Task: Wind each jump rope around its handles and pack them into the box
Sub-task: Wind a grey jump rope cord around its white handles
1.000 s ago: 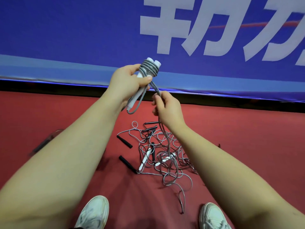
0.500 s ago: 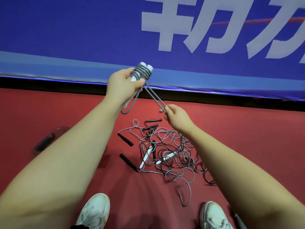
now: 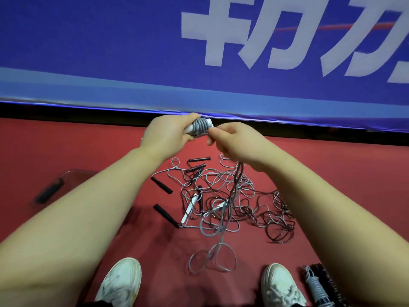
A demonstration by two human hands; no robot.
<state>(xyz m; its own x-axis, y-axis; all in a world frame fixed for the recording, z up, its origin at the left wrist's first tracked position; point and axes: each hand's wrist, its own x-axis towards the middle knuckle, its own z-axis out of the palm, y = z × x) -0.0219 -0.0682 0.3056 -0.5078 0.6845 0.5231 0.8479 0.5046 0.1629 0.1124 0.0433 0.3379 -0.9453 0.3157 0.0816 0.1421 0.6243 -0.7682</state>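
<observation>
At the far left a clear container point(image 3: 53, 185) with a dark latch, perhaps the box, lies on the red floor point(image 3: 332, 173), half hidden behind the forearm. The left hand point(image 3: 164, 135) is wrapped round a pair of white handles point(image 3: 188, 130) bound in coils of grey rope point(image 3: 200, 127). Just beside it the right hand point(image 3: 234, 140) pinches that rope at the coils, with the slack hanging down to the tangled pile of ropes point(image 3: 232, 196) on the floor between the arms. At the lower right, wound bundles point(image 3: 318, 286) lie beside the right shoe point(image 3: 281, 284).
</observation>
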